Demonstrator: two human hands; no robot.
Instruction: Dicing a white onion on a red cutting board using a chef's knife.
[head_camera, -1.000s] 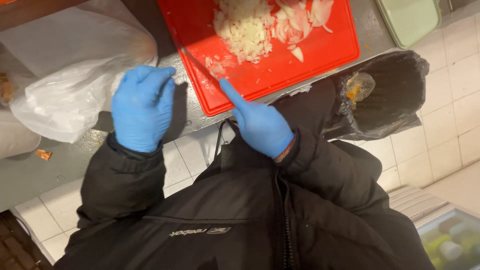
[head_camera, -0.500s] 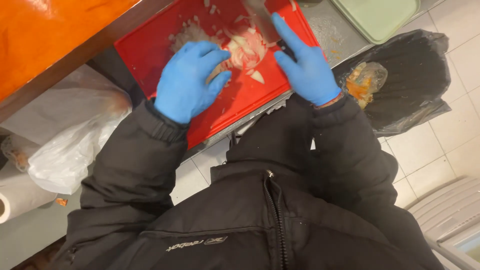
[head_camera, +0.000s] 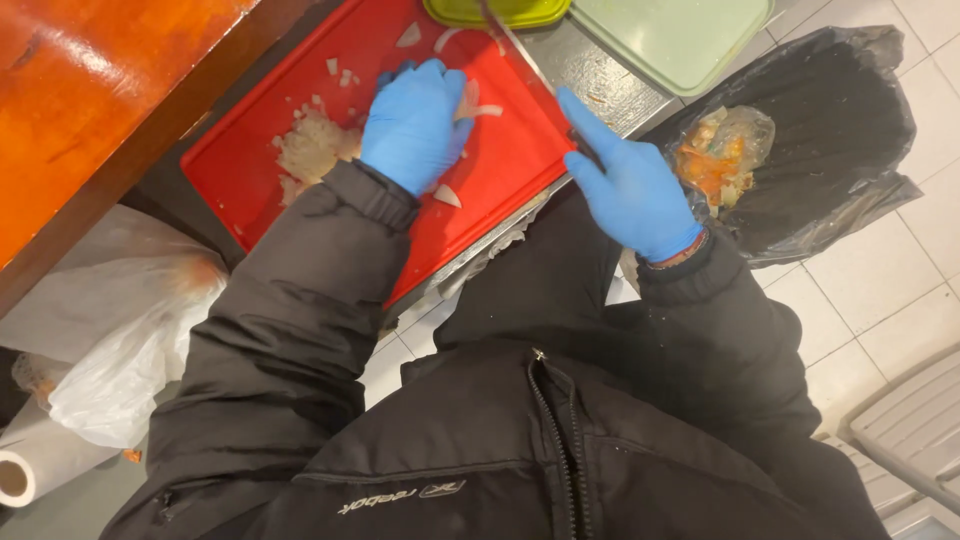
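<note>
I took the flat red plastic cutting board (head_camera: 250, 175) as my landmark. My left hand (head_camera: 415, 125), in a blue glove, lay palm-down on the board near its middle, fingers together and curved over some pale onion pieces; I could not tell whether it gripped any of them. A heap of chopped white onion (head_camera: 310, 150) sat on the board just beside that hand, on the side toward the orange-brown wooden shelf (head_camera: 90, 90) that overhung the board's far corner. A few loose onion bits (head_camera: 447, 196) lay scattered on the board around the hand.

My right hand (head_camera: 630, 190), also in a blue glove, sat at the board's near right edge, closed round the handle of a long, thin-bladed steel knife (head_camera: 515, 45), with the index finger stretched out along it. The blade ran away from the hand, slanting over the board's right corner.

Beyond that corner stood a yellow-green plastic container (head_camera: 500, 12) and, beside it, a pale green flat lid (head_camera: 680, 40). To the right of the board, lower down, was a bin lined with a black bag (head_camera: 850, 130) that held orange and pale food scraps. Left of the board and lower lay white plastic bags (head_camera: 110, 330) and a white paper roll (head_camera: 30, 470).
</note>
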